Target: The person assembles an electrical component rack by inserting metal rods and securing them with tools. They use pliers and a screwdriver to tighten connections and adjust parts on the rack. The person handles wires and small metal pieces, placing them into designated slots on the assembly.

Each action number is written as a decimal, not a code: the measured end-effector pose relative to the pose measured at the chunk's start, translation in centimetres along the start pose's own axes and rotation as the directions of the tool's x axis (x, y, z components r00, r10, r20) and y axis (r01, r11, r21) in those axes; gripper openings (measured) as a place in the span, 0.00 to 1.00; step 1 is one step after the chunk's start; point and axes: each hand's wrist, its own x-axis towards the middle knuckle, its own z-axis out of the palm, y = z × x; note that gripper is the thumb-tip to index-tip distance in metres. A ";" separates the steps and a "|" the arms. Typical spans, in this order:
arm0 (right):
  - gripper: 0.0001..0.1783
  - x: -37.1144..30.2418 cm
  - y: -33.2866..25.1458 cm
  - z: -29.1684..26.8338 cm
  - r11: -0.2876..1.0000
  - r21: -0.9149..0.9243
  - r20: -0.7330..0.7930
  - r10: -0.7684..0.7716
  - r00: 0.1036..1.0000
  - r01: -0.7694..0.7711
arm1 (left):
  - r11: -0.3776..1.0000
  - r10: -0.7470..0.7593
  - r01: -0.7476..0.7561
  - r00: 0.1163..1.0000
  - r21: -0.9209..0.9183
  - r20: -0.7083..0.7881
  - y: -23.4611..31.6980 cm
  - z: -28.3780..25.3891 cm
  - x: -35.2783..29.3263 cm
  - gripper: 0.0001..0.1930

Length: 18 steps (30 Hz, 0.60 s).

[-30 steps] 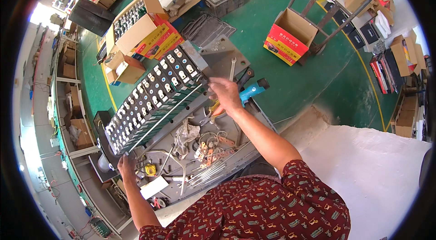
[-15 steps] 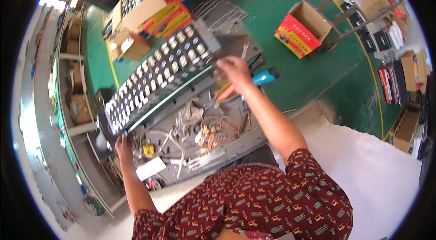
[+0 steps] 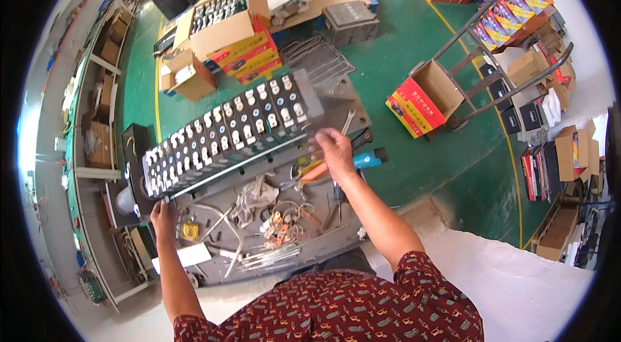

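Note:
A long row of black battery cells with silvery terminals (image 3: 223, 132) lies slantwise on the grey workbench (image 3: 336, 229). A pale end plate (image 3: 306, 96) stands at its right end. Along its near side runs a thin, light metal rod (image 3: 239, 165). My left hand (image 3: 163, 218) is closed at the rod's left end, fingertips pinched by the row's near corner. Close to the rod's other end is my right hand (image 3: 335, 153), its fingers bent; what they hold is hidden. Beyond that hand lies a wrench (image 3: 348, 122). Orange-handled pliers (image 3: 315, 172) and a blue-handled tool (image 3: 369, 160) lie beside it.
Nearer me on the bench are a yellow tape measure (image 3: 190, 231), crumpled cloth (image 3: 254, 198), copper-coloured strips (image 3: 281, 228) and several thin rods (image 3: 275, 258). An open red-yellow carton (image 3: 417, 109) and a hand truck (image 3: 475, 93) stand right. Shelving (image 3: 97, 174) runs along the left.
The whole view has shifted, so the bench and battery row appear lower and farther left. Both hands remain at opposite ends of the row.

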 end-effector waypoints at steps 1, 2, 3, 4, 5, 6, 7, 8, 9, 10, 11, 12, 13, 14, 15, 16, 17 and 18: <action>0.09 -0.2 0.8 -0.5 1.000 0.012 -0.016 -0.008 1.000 0.008 | 1.000 0.014 -0.013 0.999 -0.024 0.052 -1.0 -1.2 0.8 0.11; 0.07 -0.1 1.9 -1.1 0.999 -0.035 -0.069 -0.042 0.997 0.040 | 0.999 0.045 -0.046 0.998 -0.025 -0.035 -1.7 -1.0 1.6 0.11; 0.07 -0.3 3.2 -2.6 0.973 -0.121 -0.083 -0.206 0.975 0.196 | 0.999 -0.008 0.008 1.000 -0.034 0.011 -0.4 1.2 0.5 0.10; 0.08 -1.1 3.9 -3.6 0.987 -0.109 -0.066 -0.129 0.989 0.122 | 0.999 -0.048 0.047 0.994 -0.011 -0.093 0.2 1.2 -0.7 0.09; 0.10 -2.8 3.1 -2.9 0.993 -0.101 -0.085 -0.074 0.994 0.065 | 0.999 -0.022 0.025 0.996 0.031 -0.081 0.2 -0.1 -1.9 0.10; 0.11 -4.6 2.7 -2.5 0.996 -0.089 -0.153 -0.010 0.988 -0.003 | 1.000 -0.018 0.017 0.983 -0.009 -0.184 -0.3 0.3 -3.5 0.10; 0.11 -5.7 3.5 -3.3 0.995 -0.105 -0.167 -0.016 0.986 -0.001 | 0.998 -0.004 -0.011 0.964 -0.055 -0.266 -0.6 1.4 -4.8 0.11; 0.11 -6.9 4.2 -4.4 0.987 -0.152 -0.185 0.030 0.982 -0.059 | 0.998 0.018 -0.005 0.974 0.057 -0.228 -1.9 1.4 -6.0 0.12; 0.10 -8.0 4.8 -5.7 0.974 -0.198 -0.214 0.066 0.975 -0.109 | 0.986 0.035 -0.006 0.984 0.165 -0.174 -3.5 2.1 -6.8 0.13; 0.09 -9.1 5.5 -6.8 0.959 -0.259 -0.207 0.062 0.976 -0.116 | 0.986 0.006 0.011 0.995 0.169 -0.098 -5.0 3.5 -8.2 0.13; 0.09 -10.0 6.4 -7.6 0.941 -0.316 -0.193 0.059 0.979 -0.119 | 0.985 0.043 -0.037 0.998 0.166 -0.034 -6.9 4.6 -10.2 0.12; 0.08 -10.7 7.2 -8.6 0.922 -0.371 -0.179 0.045 0.983 -0.110 | 0.970 0.042 -0.052 0.998 0.237 0.049 -9.2 4.9 -12.3 0.10; 0.06 -10.7 8.1 -10.5 0.877 -0.478 -0.109 -0.003 0.994 -0.050 | 0.961 -0.030 -0.016 0.987 0.277 0.161 -11.4 4.7 -14.9 0.09; 0.06 -10.0 9.3 -12.1 0.887 -0.461 -0.109 -0.056 0.992 -0.001 | 0.966 -0.019 -0.045 0.970 0.255 0.244 -11.7 6.7 -17.7 0.08; 0.08 -9.0 8.3 -9.8 0.906 -0.413 -0.199 0.008 0.980 -0.091 | 0.982 -0.148 0.127 0.977 0.141 0.151 -14.5 6.0 -21.2 0.08; 0.09 -7.2 7.1 -9.6 0.917 -0.399 -0.203 -0.070 0.977 -0.018 | 0.972 -0.158 0.108 0.959 0.211 0.235 -15.8 6.5 -23.1 0.08; 0.09 -5.5 5.1 -8.7 0.918 -0.392 -0.186 -0.139 0.973 0.056 | 0.978 -0.122 0.068 0.954 0.197 0.275 -17.8 6.3 -24.9 0.09; 0.09 -3.0 3.4 -8.5 0.884 -0.432 -0.150 -0.267 0.952 0.180 | 0.928 -0.302 0.214 0.911 0.304 0.281 -16.0 7.5 -26.6 0.10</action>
